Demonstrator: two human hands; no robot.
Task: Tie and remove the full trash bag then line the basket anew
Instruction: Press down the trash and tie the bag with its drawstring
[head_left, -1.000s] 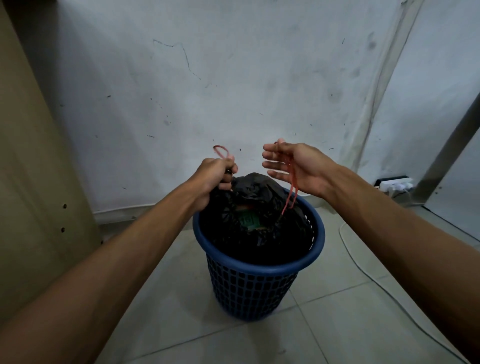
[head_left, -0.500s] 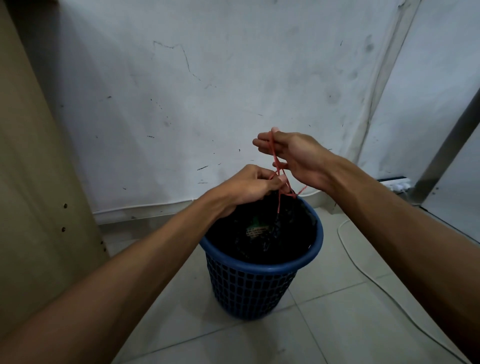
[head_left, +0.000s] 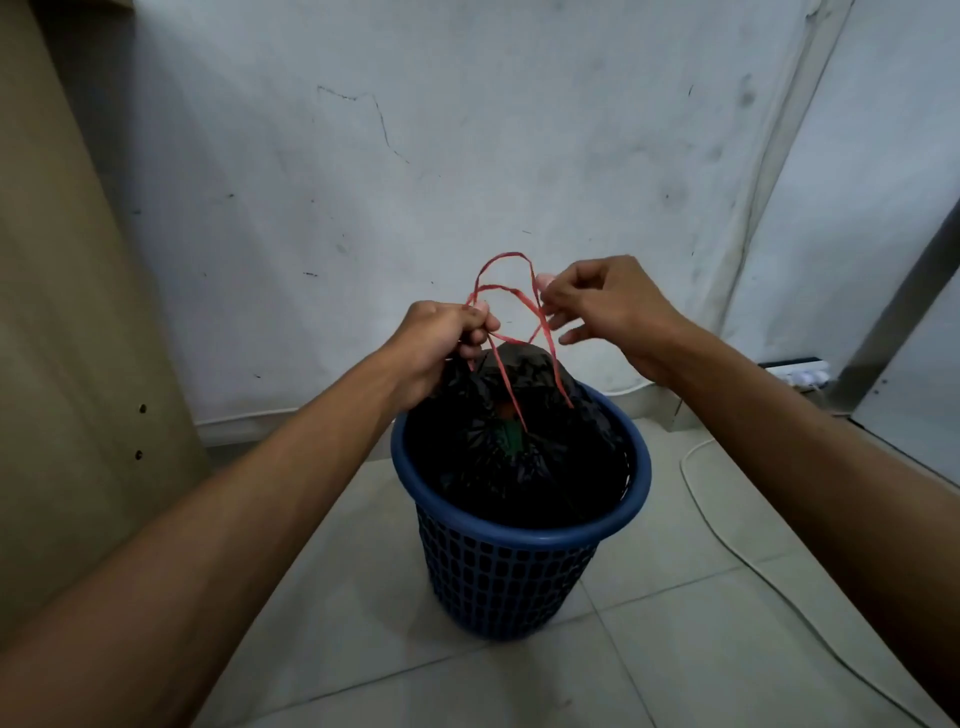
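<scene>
My left hand (head_left: 441, 338) gripped the black trash bag's (head_left: 514, 415) gathered neck and red string (head_left: 511, 291); my right hand (head_left: 602, 306) pinched the string's loop. Bag sat inside the blue basket (head_left: 511, 577).

Tiled floor (head_left: 675, 649) under blue basket (head_left: 511, 582), cable (head_left: 698, 499)

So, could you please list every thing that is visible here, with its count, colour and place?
blue plastic lattice basket: one, blue, on the floor tiles, centre.
black plastic trash bag: one, black, inside the basket, its top gathered.
red plastic string: one, red, looped above the bag between both hands.
white cable: one, white, on the floor, right.
white power strip: one, white, by the wall, right.
left hand: one, grips bag neck and string.
right hand: one, fingers pinch the string.
</scene>
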